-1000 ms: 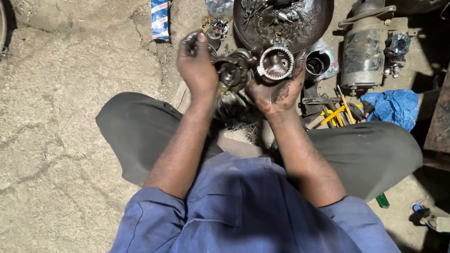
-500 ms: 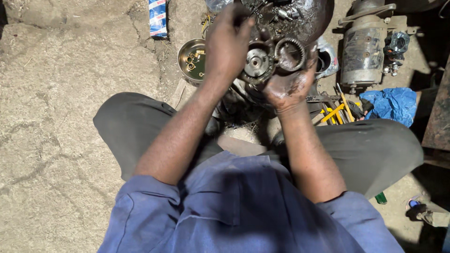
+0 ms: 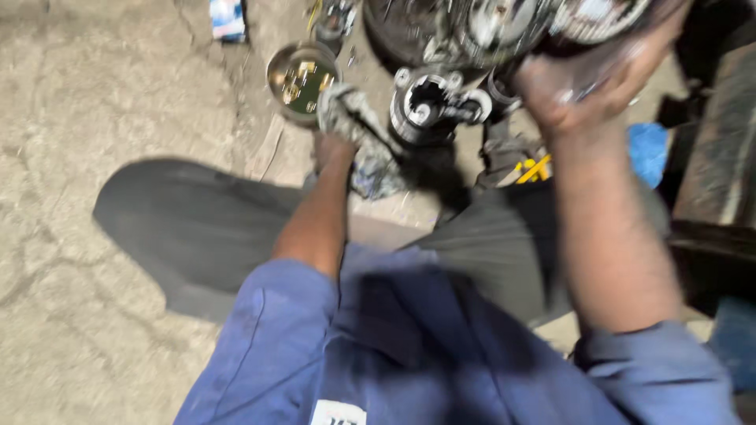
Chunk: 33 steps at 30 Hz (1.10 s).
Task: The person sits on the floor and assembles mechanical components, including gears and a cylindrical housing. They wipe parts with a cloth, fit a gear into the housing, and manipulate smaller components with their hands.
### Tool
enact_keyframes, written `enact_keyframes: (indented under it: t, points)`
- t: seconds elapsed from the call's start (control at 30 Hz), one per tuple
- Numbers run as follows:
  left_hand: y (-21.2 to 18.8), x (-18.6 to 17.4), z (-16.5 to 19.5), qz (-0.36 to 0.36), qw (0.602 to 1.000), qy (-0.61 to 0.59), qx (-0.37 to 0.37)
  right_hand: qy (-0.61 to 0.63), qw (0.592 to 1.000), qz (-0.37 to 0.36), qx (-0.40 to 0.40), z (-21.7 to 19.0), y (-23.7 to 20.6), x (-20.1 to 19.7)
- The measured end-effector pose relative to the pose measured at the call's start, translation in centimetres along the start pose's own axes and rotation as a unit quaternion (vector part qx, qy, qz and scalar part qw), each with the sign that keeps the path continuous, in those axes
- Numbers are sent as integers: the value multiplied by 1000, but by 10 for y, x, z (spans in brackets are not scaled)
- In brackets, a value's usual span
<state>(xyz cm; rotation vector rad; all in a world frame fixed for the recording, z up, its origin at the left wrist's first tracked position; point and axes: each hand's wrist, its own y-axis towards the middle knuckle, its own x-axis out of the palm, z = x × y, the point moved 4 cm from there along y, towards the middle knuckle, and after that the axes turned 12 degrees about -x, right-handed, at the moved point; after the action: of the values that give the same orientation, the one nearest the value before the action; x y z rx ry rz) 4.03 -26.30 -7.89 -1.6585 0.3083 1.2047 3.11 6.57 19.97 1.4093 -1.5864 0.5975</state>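
Observation:
I sit on a rough concrete floor in grey trousers and a blue shirt. My left hand [image 3: 332, 149] reaches down in front of my knee and grips a dirty grey rag [image 3: 358, 130], which covers most of its fingers. My right hand [image 3: 587, 83] is raised near the camera, closed on a round, greasy metal part [image 3: 598, 17] that is blurred and cut off by the top edge. A cylindrical metal housing [image 3: 429, 102] lies on the floor between the two hands, just right of the rag.
A round tin [image 3: 302, 75] with small parts stands left of the rag. A blue-and-white box [image 3: 227, 17] lies at the top left. A dark pan [image 3: 402, 35] of parts sits at the top, with a blue cloth [image 3: 650, 149] and a yellow-handled tool [image 3: 535, 169] at right.
My left hand dropped from the metal parts to the floor and took the rag. My right hand lifted its metal part toward the camera. The view swung and blurred.

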Motion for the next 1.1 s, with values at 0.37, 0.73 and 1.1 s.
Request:
enact_keyframes:
  t: [0.37, 0.73, 1.1]
  points:
    - [-190, -157, 33, -61, 889, -334, 308, 60, 993, 81, 67, -12, -9, 17]
    - [-300, -117, 163, 155, 776, -353, 500, -228, 966, -56, -110, -26, -14, -42]
    - [-283, -178, 136, 176, 691, -332, 618, -169, 972, -42, -157, -43, -14, 13]
